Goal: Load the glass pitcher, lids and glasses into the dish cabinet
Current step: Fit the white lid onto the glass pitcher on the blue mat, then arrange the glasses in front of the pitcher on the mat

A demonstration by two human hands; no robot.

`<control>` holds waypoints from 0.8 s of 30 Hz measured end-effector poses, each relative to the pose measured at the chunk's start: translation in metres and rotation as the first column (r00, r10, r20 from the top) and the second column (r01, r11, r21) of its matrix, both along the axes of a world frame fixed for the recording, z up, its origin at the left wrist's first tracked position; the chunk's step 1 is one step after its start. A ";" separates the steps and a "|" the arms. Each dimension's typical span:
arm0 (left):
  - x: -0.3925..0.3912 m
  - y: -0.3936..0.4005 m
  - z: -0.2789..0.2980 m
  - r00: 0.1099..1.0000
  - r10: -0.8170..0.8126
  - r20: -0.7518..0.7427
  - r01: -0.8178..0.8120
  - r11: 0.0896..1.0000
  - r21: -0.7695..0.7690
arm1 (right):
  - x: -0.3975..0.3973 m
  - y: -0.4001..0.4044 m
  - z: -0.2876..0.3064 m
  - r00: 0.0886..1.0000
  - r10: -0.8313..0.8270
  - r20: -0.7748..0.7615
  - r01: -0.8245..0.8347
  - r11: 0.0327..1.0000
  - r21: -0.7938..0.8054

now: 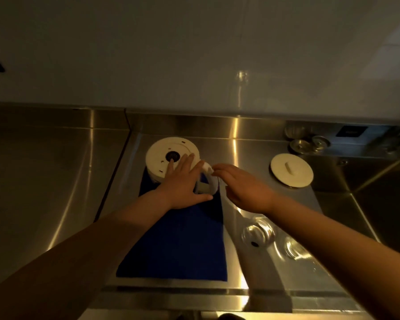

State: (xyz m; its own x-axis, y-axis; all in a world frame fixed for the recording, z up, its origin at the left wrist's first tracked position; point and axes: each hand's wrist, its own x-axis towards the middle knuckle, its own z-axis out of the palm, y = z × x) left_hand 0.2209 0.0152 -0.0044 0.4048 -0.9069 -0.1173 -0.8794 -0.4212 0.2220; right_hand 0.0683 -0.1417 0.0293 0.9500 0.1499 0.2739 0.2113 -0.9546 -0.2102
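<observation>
An upturned pitcher (164,155) with a round white base and a pale handle (209,181) stands at the far end of a blue cloth (178,245). My left hand (183,183) lies flat on the base with straight fingers, its thumb stretched out below the handle. The fingertips of my right hand (243,188) touch the top of the handle, and its thumb stays apart from it. To the right, a white lid (291,170) with a small knob lies on the steel counter. A clear glass lid (258,235) and another glass piece (296,248) lie near my right forearm.
The steel counter (56,181) runs left, with a seam beside the cloth. Small glasses (298,144) stand at the back right by the steel backsplash. A sink basin (379,204) drops away at the right. A white wall rises behind.
</observation>
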 end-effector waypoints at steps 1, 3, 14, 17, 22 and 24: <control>-0.007 -0.003 0.000 1.000 -0.005 -0.019 0.005 1.000 -0.021 | -0.011 -0.003 -0.001 1.000 -0.009 0.000 0.009 1.000 -0.005; -0.024 -0.010 0.002 0.999 -0.049 -0.005 0.049 0.998 -0.029 | -0.033 -0.008 -0.007 0.999 -0.035 -0.024 0.034 0.999 -0.014; -0.149 -0.048 -0.006 0.974 -0.174 -0.142 0.186 0.980 0.076 | -0.144 -0.041 -0.032 0.980 -0.126 -0.156 0.129 0.992 0.010; -0.170 -0.055 -0.015 0.970 -0.183 -0.161 0.199 0.976 0.089 | -0.172 -0.053 -0.043 0.966 -0.177 -0.189 0.175 0.984 -0.031; -0.188 -0.062 -0.033 0.972 -0.154 -0.180 0.178 0.975 0.130 | -0.198 -0.066 -0.065 0.917 -0.274 -0.290 0.238 0.959 -0.154; -0.192 -0.065 -0.038 0.975 -0.133 -0.176 0.158 0.978 0.137 | -0.201 -0.068 -0.070 0.902 -0.288 -0.322 0.238 0.953 -0.184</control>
